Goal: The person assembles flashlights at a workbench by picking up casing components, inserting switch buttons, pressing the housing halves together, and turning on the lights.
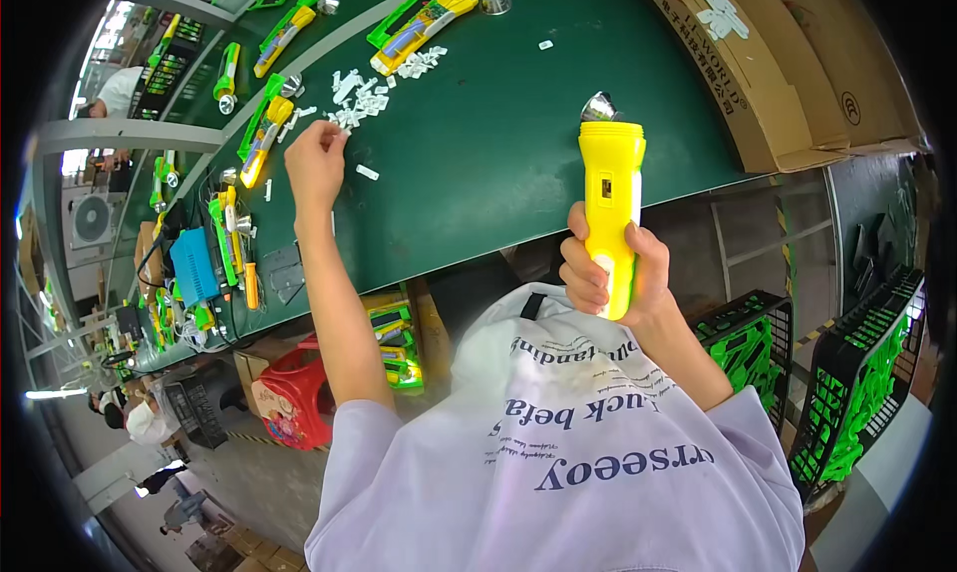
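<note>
In my right hand [650, 285] is a yellow flashlight [611, 163] body, upright, with my fingers wrapped round its lower part. Its top rim is threaded, and a shiny reflector [599, 107] tilts out of it. A small slot shows in the side turned toward me. My left hand [315, 165] reaches over the green bench, fingertips pinched together at the near edge of a pile of small white plastic pieces [361, 102]. Whatever those fingertips hold, if anything, is hidden. A single white piece [368, 172] lies just right of that hand.
Opened yellow-green flashlights [427, 29] lie along the bench's far and left sides. A blue box-shaped device [193, 266] and an orange-handled tool [251, 285] sit at left. Right stands a cardboard box [738, 84]; below are black crates [859, 378] of green parts and a red stool [296, 398].
</note>
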Motion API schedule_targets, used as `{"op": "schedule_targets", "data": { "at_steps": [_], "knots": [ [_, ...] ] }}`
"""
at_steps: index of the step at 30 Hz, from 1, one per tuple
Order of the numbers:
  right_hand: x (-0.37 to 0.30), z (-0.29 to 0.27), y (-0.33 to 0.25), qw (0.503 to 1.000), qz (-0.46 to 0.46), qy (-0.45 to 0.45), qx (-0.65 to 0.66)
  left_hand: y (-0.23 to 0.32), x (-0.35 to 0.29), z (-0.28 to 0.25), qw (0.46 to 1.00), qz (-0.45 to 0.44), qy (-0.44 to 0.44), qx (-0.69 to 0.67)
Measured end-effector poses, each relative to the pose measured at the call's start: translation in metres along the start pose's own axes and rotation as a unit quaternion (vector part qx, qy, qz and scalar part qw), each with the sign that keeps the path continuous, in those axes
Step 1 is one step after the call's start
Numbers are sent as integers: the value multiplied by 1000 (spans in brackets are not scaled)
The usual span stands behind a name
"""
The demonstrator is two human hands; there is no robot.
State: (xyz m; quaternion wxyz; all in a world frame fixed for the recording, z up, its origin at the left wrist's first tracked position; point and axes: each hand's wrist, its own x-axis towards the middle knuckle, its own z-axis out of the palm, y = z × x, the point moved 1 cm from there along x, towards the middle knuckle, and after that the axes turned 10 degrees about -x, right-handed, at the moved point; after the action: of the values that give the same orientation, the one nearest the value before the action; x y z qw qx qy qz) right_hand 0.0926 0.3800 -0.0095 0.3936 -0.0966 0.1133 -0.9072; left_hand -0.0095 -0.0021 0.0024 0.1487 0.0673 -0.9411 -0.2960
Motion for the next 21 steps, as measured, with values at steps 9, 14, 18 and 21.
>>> {"op": "schedule_targets", "data": {
  "at_steps": [9,14,18,21],
  "knots": [
    [4,-1,7,999,22,-22,-44,181,-103,12,853,-58,-115,-506],
    [2,9,11,998,3,-12,-56,217,-131,26,771,-86,-139,-616],
    [1,12,12,998,8,-3,-68,217,-137,40,829,46,-110,-547],
    [1,17,12,996,-3,6,-85,219,-143,50,811,3,-111,-574]
  ]
}}
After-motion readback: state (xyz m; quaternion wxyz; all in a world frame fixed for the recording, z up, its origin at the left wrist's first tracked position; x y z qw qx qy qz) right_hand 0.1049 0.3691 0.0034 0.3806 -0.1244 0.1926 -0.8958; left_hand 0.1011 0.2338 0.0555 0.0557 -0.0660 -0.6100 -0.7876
